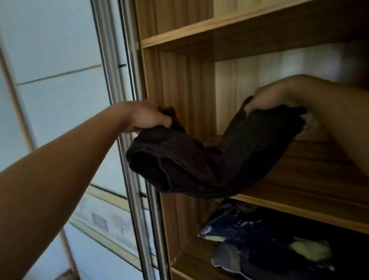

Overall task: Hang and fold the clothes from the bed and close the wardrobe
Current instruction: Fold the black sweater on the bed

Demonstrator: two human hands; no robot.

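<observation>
A folded dark garment (204,160) sags between my two hands in front of the open wooden wardrobe. My left hand (147,118) grips its left end, just outside the wardrobe's left wall. My right hand (272,98) grips its right end, inside the middle compartment. The garment's lower fold hangs over the front edge of the middle shelf (308,179); its right part is over the shelf board. My right forearm crosses the right side of the view.
A pale sliding door (61,107) with metal frame rails (131,145) stands to the left of the opening. An upper shelf (235,22) is above. On the shelf below lies a pile of dark blue and yellow-green folded clothes (269,245).
</observation>
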